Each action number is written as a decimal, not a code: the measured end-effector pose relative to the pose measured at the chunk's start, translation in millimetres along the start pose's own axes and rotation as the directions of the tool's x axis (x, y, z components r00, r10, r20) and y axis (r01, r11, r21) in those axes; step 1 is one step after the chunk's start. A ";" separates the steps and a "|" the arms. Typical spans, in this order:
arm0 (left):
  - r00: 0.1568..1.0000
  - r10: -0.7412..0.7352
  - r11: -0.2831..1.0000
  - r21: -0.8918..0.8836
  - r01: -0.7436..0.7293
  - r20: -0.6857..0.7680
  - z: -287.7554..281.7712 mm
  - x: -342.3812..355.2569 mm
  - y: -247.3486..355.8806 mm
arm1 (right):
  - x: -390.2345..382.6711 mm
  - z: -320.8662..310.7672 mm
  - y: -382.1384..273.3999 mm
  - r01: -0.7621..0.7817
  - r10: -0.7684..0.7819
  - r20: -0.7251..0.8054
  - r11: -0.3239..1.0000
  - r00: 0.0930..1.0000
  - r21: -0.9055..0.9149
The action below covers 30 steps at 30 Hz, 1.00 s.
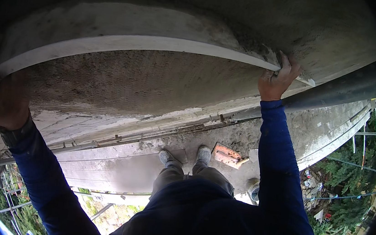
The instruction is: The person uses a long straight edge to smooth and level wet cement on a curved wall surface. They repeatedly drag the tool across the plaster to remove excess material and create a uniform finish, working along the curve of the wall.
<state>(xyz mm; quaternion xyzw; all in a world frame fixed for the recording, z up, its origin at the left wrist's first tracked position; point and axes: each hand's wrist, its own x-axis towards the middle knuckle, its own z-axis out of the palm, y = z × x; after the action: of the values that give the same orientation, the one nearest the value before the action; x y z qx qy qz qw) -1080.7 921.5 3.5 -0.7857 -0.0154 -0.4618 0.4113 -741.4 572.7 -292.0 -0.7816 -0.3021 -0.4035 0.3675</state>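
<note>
A long pale straightedge [136, 41] lies against the grey rendered wall [127, 81], its line bowed by the lens. My right hand [278, 80] grips it close to its right end, fingers curled over the upper edge. At the far left my left hand [3, 105] is on the other end, dim and slightly blurred, with its fingers mostly lost in shadow. Rough, darker render shows below the straightedge, while the wall above it looks smoother. Some wet material sits along the straightedge's top near my right hand.
I stand on scaffold boards [123, 168]. By my right foot lies an orange float [226, 155] with a pale handle; a bucket [253, 187] stands nearer. A dark pipe [346, 90] runs along the right. Scaffold rails [372, 133] and greenery lie beyond the platform edge.
</note>
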 end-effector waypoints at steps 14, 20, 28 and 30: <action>0.977 0.176 0.978 -0.134 -0.160 0.117 -0.6 -34.7 44.4 | -105.8 52.7 14.5 -0.182 0.135 0.232 0.964 0.963 0.196; 0.945 0.314 0.948 -0.087 -0.307 0.094 1.0 -47.0 38.8 | -108.3 49.8 10.0 -0.195 0.145 0.209 0.949 0.967 0.246; 0.994 0.098 0.993 -0.056 -0.100 -0.041 3.0 -27.0 60.8 | -124.5 56.8 20.3 -0.267 0.230 0.166 0.928 0.959 0.259; 0.996 0.084 0.994 -0.072 -0.086 -0.029 1.5 -25.5 58.2 | -102.0 44.4 4.9 -0.289 0.249 0.190 0.932 0.950 0.220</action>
<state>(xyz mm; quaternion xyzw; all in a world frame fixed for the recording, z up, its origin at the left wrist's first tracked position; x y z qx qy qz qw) -1070.7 893.1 -52.4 -0.7942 0.0407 -0.4543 0.4016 -769.7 588.4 -398.5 -0.7939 -0.2678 -0.2450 0.4878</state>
